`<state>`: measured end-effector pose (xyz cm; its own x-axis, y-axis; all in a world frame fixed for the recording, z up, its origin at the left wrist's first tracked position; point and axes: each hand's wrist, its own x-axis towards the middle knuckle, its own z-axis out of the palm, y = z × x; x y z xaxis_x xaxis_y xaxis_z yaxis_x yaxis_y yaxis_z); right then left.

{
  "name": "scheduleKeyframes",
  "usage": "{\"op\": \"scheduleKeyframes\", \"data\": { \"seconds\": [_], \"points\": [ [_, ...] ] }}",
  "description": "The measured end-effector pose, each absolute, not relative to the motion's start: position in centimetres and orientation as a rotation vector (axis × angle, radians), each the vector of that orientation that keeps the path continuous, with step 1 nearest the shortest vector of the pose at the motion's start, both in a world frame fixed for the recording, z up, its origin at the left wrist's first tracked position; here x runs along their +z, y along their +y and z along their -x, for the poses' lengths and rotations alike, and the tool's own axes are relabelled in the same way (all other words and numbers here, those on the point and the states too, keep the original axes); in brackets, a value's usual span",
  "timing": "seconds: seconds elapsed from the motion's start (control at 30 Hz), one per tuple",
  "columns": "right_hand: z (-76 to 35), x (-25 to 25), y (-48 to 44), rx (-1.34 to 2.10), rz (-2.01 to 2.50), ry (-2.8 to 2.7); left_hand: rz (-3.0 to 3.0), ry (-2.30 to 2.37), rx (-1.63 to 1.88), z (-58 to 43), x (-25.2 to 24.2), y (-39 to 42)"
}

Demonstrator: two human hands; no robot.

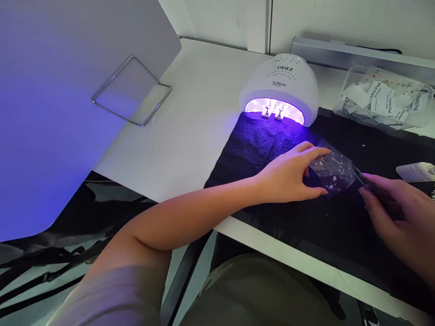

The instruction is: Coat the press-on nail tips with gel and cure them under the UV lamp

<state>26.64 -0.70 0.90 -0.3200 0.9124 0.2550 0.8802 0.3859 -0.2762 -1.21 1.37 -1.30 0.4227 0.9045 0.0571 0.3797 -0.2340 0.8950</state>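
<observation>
Over the black cloth, a small clear plastic bag with many tiny pale, shiny bits inside is stretched between my two hands. My left hand reaches across from the left, its thumb and index finger at the bag's left side. At the other end, my right hand pinches the bag's dark edge, and its curled fingers hide part of what it grips. Behind my hands, a white dome-shaped nail lamp glows purple. Two small stands with metal posts sit in its opening; what they carry is too small to tell.
A clear tub of alcohol pad packets stands at the back right. A whitish oblong item lies near the right edge. On the left, a large pale panel with a wire stand leans over the white table.
</observation>
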Motion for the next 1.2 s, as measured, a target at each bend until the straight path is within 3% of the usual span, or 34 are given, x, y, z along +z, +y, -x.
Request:
{"op": "scheduleKeyframes", "data": {
  "seconds": [1.2],
  "points": [
    [-27.14,0.43,-0.71,0.079,1.641,-2.255,-1.768,1.113,0.801,1.04,-1.21,1.17]
  ]
}}
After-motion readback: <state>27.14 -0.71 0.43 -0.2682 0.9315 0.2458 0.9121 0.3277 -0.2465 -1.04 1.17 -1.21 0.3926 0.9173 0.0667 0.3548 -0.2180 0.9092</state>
